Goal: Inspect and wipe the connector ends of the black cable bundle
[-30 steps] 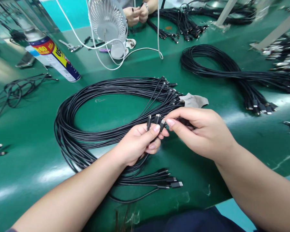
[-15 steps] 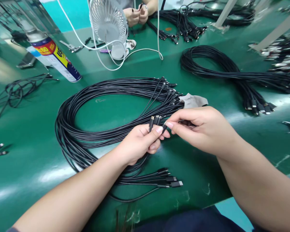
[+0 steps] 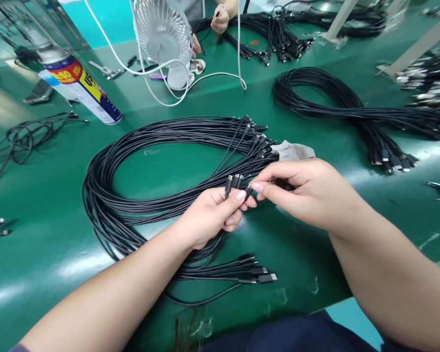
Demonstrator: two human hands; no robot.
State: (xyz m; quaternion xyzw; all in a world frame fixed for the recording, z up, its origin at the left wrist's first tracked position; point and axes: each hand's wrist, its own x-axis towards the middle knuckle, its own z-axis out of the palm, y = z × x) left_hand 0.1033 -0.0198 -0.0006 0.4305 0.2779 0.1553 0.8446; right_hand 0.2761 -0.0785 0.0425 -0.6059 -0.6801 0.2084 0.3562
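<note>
My left hand (image 3: 214, 217) is closed around several black cable ends, whose plugs (image 3: 229, 186) with metal tips stick up past the thumb. One black plug (image 3: 248, 192) leans out to the right between thumb and fingers. My right hand (image 3: 311, 195) pinches the metal tip of that plug between thumb and forefinger. Something dark shows under its curled fingers, too hidden to name. Below and behind both hands lies a large looped bundle of black cables (image 3: 102, 195). Loose plug ends (image 3: 267, 278) from the bundle rest on the green table (image 3: 304, 274) nearer me.
A grey cloth (image 3: 295, 150) lies behind my right hand. Further back are a spray can (image 3: 84, 88), a white fan (image 3: 163, 36) with its cord, and another cable bundle (image 3: 319, 93). A co-worker's hand (image 3: 220, 20) holds a cable across the table.
My hands keep almost the same pose on the plug. Across the table, the co-worker's two hands have moved apart, one now partly behind the fan.
</note>
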